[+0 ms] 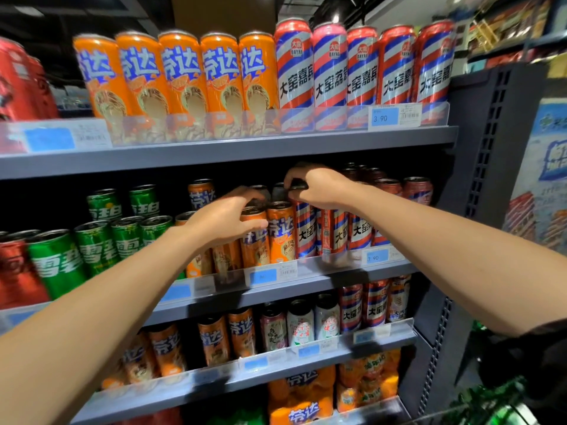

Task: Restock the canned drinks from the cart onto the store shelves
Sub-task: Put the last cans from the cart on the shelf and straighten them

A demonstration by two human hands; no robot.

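Both hands reach into the second shelf (322, 279) of a grey drinks rack. My left hand (225, 220) curls over the top of an orange can (254, 245) in the front row, thumb across its face and fingers over its rim. My right hand (317, 187) grips the top rim of a red, white and blue striped can (305, 231) just right of the orange ones. More striped cans (359, 231) stand to the right, under my right forearm. Part of the striped can's lid is hidden by my fingers.
Green cans (101, 250) and red cans (15, 271) fill the shelf's left part. The top shelf (233, 148) holds tall orange and striped cans close above my hands. Lower shelves carry more cans and orange packs. The rack's grey side panel (487, 142) stands at right; something green (506, 409) lies at bottom right.
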